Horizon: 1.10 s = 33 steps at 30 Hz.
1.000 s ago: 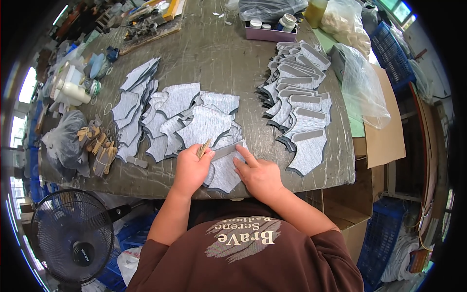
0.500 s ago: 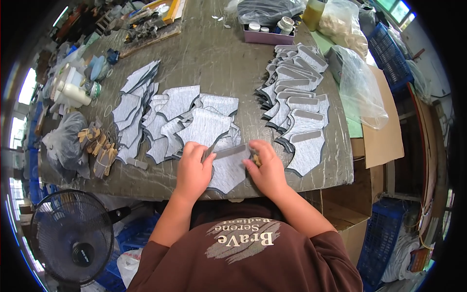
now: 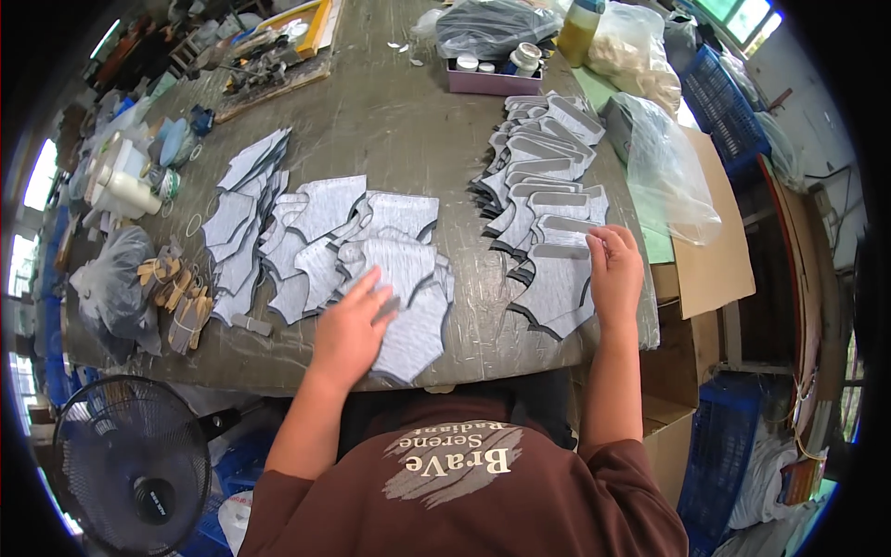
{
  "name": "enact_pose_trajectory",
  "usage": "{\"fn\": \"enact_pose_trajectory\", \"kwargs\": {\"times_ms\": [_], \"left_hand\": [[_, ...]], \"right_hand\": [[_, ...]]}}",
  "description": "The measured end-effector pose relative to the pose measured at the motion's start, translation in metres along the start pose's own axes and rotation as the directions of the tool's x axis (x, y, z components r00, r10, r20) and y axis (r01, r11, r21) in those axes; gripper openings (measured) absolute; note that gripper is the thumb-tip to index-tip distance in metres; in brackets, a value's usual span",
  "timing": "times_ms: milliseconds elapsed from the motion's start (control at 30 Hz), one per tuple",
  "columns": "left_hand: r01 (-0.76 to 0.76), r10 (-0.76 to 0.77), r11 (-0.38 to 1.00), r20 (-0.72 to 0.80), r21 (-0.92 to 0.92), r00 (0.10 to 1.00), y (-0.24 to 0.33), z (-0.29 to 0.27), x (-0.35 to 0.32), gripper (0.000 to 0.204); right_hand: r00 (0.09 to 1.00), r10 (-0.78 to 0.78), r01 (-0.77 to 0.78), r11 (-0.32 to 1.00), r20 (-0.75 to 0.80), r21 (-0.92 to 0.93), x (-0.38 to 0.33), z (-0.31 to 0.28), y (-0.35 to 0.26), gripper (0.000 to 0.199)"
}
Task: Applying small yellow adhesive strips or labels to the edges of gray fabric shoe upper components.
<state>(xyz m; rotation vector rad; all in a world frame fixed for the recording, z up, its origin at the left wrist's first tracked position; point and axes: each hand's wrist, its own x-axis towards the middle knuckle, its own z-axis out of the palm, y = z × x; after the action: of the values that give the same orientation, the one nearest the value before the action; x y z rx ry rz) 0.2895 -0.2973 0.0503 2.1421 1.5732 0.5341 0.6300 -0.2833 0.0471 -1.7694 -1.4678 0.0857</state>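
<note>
At the right-hand stack (image 3: 548, 200), my right hand (image 3: 616, 278) pinches the edge of a light grey cut fabric piece (image 3: 561, 283) with a darker grey strip along its top. This piece lies on the near end of the overlapping stack. My left hand (image 3: 351, 330) reaches over the middle pile with its fingers spread. Its fingertips touch the edge of another light grey piece (image 3: 415, 339), which lies nearest me. A small dark grey strip (image 3: 388, 309) shows by those fingertips; whether it is gripped I cannot tell. More pieces (image 3: 329, 209) overlap behind that hand.
Another pile (image 3: 243, 223) lies at the left, with a loose grey strip (image 3: 251, 324) and banded strip bundles (image 3: 190, 320) near it. A purple box of jars (image 3: 497, 82) stands at the back. Beyond the right edge are a cardboard box (image 3: 715, 223) and plastic bags; a fan (image 3: 130, 473) stands lower left.
My right hand has carried the piece with the strip from in front of me to the right-hand stack. My left hand has let go of it and moved slightly left and down.
</note>
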Motion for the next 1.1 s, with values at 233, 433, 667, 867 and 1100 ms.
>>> {"fn": "enact_pose_trajectory", "kwargs": {"times_ms": [233, 433, 667, 867, 1100], "left_hand": [[-0.124, 0.105, 0.986, -0.16, -0.115, 0.982, 0.028, 0.02, -0.035, 0.032], [-0.325, 0.307, 0.932, -0.126, -0.16, 0.943, 0.033, 0.013, -0.026, 0.076], [-0.276, 0.26, 0.947, -0.111, -0.163, 0.959, 0.034, 0.015, -0.027, 0.083], [-0.261, 0.254, 0.942, -0.059, -0.21, 0.965, 0.032, 0.014, -0.026, 0.084], [-0.123, 0.191, 0.692, 0.016, -0.711, 0.981, 0.026, 0.025, -0.03, 0.07]], "right_hand": [[0.876, 0.057, -0.279, 0.87, 0.479, 0.406, -0.056, 0.02, -0.073, 0.012], [0.713, -0.209, -0.348, 0.723, 0.669, 0.597, -0.075, 0.041, -0.117, 0.006], [0.711, -0.17, -0.378, 0.726, 0.682, 0.575, -0.078, 0.042, -0.118, 0.009], [0.694, -0.183, -0.387, 0.721, 0.696, 0.575, -0.074, 0.04, -0.122, 0.008], [0.636, -0.208, -0.605, 0.463, 0.743, 0.648, -0.084, 0.051, -0.119, 0.005]]}}
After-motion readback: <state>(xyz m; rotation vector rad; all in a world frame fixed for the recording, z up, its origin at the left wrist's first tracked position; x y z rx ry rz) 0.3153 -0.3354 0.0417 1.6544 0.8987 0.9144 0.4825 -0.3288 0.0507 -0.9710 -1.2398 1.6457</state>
